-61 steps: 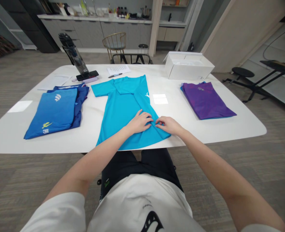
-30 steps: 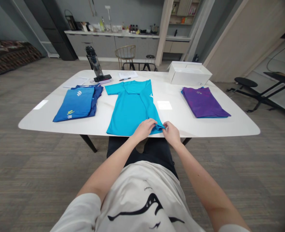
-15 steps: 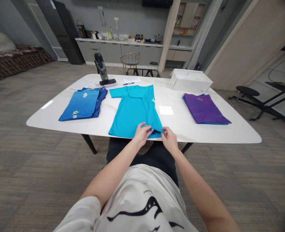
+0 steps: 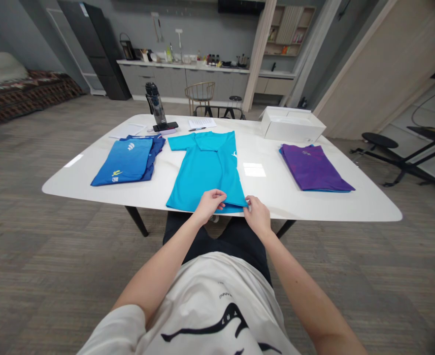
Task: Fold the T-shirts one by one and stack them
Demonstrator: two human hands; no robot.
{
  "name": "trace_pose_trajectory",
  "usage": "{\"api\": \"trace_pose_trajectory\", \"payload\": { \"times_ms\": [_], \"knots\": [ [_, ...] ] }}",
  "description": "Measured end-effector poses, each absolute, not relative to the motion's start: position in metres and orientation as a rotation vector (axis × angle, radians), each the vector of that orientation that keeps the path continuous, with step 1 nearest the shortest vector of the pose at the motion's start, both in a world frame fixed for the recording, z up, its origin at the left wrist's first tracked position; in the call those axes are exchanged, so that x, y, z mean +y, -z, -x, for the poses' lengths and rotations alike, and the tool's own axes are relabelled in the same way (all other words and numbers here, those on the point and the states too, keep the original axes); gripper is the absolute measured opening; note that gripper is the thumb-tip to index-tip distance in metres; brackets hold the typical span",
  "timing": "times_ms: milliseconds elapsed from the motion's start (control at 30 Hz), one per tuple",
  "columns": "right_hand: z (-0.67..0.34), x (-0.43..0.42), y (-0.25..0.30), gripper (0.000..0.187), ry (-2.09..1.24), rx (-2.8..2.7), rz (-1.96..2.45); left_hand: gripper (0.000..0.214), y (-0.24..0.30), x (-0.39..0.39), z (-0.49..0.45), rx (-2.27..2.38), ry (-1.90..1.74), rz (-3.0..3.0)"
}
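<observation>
A turquoise T-shirt (image 4: 202, 167) lies lengthwise on the white table (image 4: 276, 197), its right side folded inward. My left hand (image 4: 210, 203) rests on its bottom hem near the table's front edge, fingers curled onto the cloth. My right hand (image 4: 256, 214) pinches the hem's right corner just beside it. Both hands sit at the near edge, a hand's width apart.
A folded blue shirt (image 4: 126, 160) lies to the left, a folded purple shirt (image 4: 313, 166) to the right. A white box (image 4: 293, 125), a dark bottle (image 4: 155, 106), a phone (image 4: 165, 126), paper and a pen (image 4: 201, 123) stand at the back. Chairs (image 4: 199, 96) are behind the table.
The view has drawn back from the table. My hands have slid down the turquoise shirt from its lower body to the bottom hem at the table's front edge.
</observation>
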State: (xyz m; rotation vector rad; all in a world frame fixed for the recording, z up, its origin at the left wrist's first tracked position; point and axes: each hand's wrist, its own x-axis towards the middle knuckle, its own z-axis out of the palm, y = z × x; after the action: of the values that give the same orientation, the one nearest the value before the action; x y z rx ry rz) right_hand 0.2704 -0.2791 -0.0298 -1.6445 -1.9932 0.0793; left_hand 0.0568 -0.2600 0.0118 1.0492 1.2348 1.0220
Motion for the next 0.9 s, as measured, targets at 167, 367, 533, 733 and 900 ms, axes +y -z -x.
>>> {"api": "trace_pose_trajectory", "payload": {
  "times_ms": [167, 367, 533, 733, 900],
  "knots": [
    [-0.276, -0.283, 0.026, 0.032, -0.092, -2.124, 1.4, 0.016, -0.008, -0.265, -0.044, 1.354, -1.023, -1.299],
    [-0.287, -0.281, 0.027, 0.03, -0.086, -2.286, 1.316, 0.017, 0.001, -0.272, -0.034, 1.546, -0.749, -1.846],
    [-0.288, -0.28, 0.024, 0.027, -0.157, -2.36, 1.292, 0.026, -0.001, -0.277, -0.033, 1.655, -0.554, -2.06],
    [-0.286, -0.273, 0.019, 0.036, -0.17, -2.358, 1.356, 0.019, 0.0, -0.27, -0.03, 1.528, -0.429, -2.341],
    [-0.283, -0.257, 0.009, 0.03, -0.296, -2.445, 1.407, 0.024, 0.001, -0.252, -0.029, 1.423, -0.391, -2.444]
  ]
}}
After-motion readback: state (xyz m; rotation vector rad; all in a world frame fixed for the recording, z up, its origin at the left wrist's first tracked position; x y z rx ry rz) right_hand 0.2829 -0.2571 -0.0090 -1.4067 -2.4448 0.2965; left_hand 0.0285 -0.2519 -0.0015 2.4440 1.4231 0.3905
